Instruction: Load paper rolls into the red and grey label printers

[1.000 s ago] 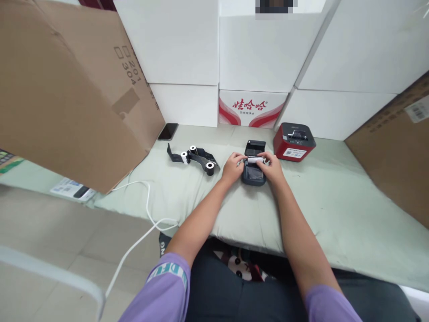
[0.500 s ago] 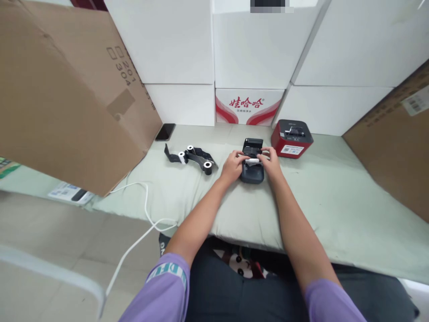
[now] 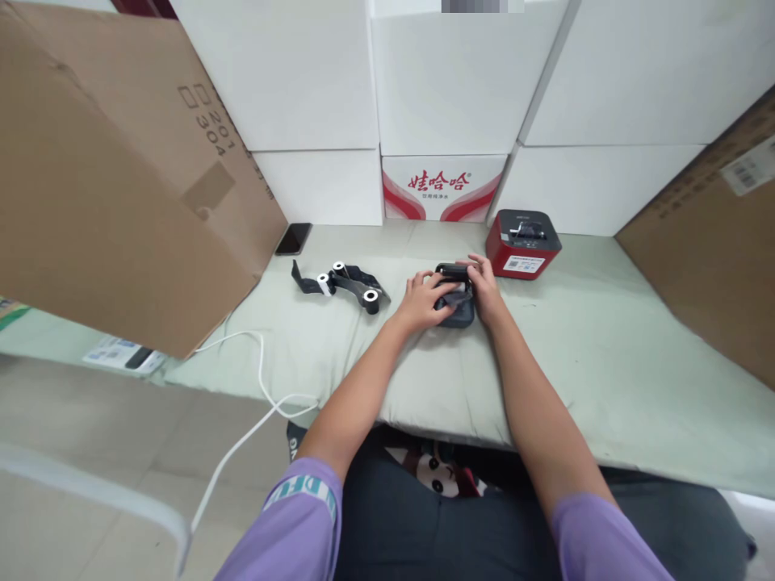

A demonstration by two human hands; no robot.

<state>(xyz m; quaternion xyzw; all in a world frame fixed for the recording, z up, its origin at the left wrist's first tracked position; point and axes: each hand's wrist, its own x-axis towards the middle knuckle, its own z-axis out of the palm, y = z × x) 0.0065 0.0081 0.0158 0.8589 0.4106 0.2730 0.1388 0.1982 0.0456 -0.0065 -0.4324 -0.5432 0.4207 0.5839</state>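
A small black hinged case (image 3: 458, 315) rests on the pale green covered table, its lid (image 3: 454, 271) partly raised and tilted forward. My left hand (image 3: 424, 300) lies against the case's left side, its fingers spread and stretched over the inside. A bit of something pale shows under the lid, mostly hidden by the fingers. At the case's right side, the fingers of my right hand (image 3: 486, 289) are bent around the edge of the lid. Close behind this hand stands a red and black box-shaped device (image 3: 524, 245) with a white label.
Left of the case lies a black strap-like item (image 3: 345, 281) with white-ended rollers. A phone (image 3: 294, 239) lies farther back. Cardboard panels (image 3: 121, 161) (image 3: 714, 234) flank the table, and white boxes (image 3: 445, 187) line the back. A white cable (image 3: 262, 363) hangs over the front edge.
The case's lid has come down from a more upright position. My left fingers have spread across the case, and the white piece earlier between my hands is now mostly covered.
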